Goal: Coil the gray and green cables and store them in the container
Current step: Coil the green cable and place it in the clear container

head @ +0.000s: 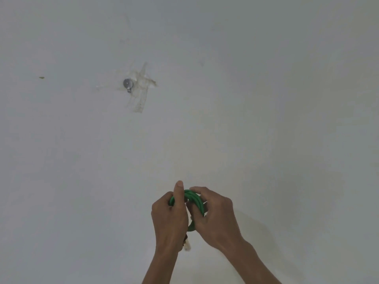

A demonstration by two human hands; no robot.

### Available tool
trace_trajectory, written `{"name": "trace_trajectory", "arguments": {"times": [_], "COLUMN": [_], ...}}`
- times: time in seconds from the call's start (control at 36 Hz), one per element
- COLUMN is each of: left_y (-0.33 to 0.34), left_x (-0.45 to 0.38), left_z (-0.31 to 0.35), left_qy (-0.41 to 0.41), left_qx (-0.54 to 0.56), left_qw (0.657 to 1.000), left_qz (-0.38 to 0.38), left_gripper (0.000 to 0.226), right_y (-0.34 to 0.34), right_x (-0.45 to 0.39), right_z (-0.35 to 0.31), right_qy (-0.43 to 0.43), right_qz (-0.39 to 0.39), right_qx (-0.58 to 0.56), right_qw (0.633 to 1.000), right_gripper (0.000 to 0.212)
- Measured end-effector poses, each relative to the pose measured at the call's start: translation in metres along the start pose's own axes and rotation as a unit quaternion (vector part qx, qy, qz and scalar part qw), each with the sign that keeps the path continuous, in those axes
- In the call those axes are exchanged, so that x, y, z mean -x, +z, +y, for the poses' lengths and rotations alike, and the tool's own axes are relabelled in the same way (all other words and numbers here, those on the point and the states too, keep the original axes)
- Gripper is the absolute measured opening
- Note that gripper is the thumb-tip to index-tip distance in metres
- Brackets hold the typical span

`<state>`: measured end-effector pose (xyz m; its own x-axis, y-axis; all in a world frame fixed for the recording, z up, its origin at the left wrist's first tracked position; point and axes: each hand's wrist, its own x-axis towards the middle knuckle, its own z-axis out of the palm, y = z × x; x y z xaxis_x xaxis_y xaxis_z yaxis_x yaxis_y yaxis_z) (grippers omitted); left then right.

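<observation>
Both hands, left hand (170, 218) and right hand (215, 218), grip the coiled green cable (194, 198) before a white wall (266, 99).

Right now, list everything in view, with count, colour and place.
cable: one, green, coiled in loops, held between both hands at lower centre.
plug: one, whitish, at the cable's end, hanging below the left hand.
hook: one, silver metal, on the wall, upper left of centre.
tape: old clear strips, yellowed, stuck around and beside the hook.
mark: one, small, olive, far left on the wall.
wall: white, fills the view.
left hand: grips the coil, thumb up.
right hand: fingers curled round the coil's loops.
</observation>
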<state>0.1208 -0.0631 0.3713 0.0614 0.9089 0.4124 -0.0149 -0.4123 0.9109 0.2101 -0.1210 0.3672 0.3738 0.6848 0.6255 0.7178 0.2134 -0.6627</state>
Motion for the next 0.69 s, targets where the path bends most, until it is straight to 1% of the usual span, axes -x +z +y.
{"name": "trace_trajectory", "arguments": {"times": [0.06, 0.11, 0.17, 0.25, 0.33, 0.39, 0.47, 0.58, 0.69], "left_y": [-0.002, -0.001, 0.001, 0.001, -0.003, -0.005, -0.008, -0.01, -0.015], "left_x": [0.001, 0.002, 0.003, 0.006, 0.01, 0.014, 0.021, 0.03, 0.033], "left_z": [-0.004, -0.006, -0.007, -0.007, -0.015, -0.024, -0.033, -0.04, -0.048], "left_qy": [-0.007, -0.014, -0.017, -0.008, -0.015, -0.033, -0.053, -0.064, -0.072], "left_qx": [0.003, 0.008, 0.013, 0.005, -0.005, -0.006, -0.011, -0.012, -0.013], "left_qw": [1.0, 1.0, 1.0, 1.0, 1.0, 0.999, 0.997, 0.997, 0.997], "left_qz": [-0.012, -0.02, -0.022, -0.011, 0.017, 0.031, 0.046, 0.048, 0.04], "left_gripper": [0.069, 0.069, 0.069, 0.066, 0.061, 0.061, 0.059, 0.059, 0.056], "right_y": [-0.001, 0.001, 0.006, 0.011, 0.015, 0.019, 0.025, 0.036, 0.046], "right_x": [-0.001, 0.0, 0.003, 0.01, 0.019, 0.026, 0.037, 0.05, 0.058], "right_z": [0.005, 0.01, 0.013, 0.013, 0.018, 0.024, 0.031, 0.035, 0.035], "right_qy": [-0.032, -0.047, -0.052, -0.076, -0.119, -0.131, -0.145, -0.153, -0.135], "right_qz": [-0.005, 0.025, 0.062, 0.103, 0.112, 0.107, 0.097, 0.122, 0.137], "right_qx": [0.039, 0.076, 0.071, 0.028, 0.013, 0.015, 0.021, 0.032, 0.037], "right_qw": [0.999, 0.996, 0.994, 0.991, 0.986, 0.985, 0.984, 0.98, 0.981], "right_gripper": [0.022, 0.021, 0.023, 0.029, 0.033, 0.034, 0.027, 0.025, 0.024]}}
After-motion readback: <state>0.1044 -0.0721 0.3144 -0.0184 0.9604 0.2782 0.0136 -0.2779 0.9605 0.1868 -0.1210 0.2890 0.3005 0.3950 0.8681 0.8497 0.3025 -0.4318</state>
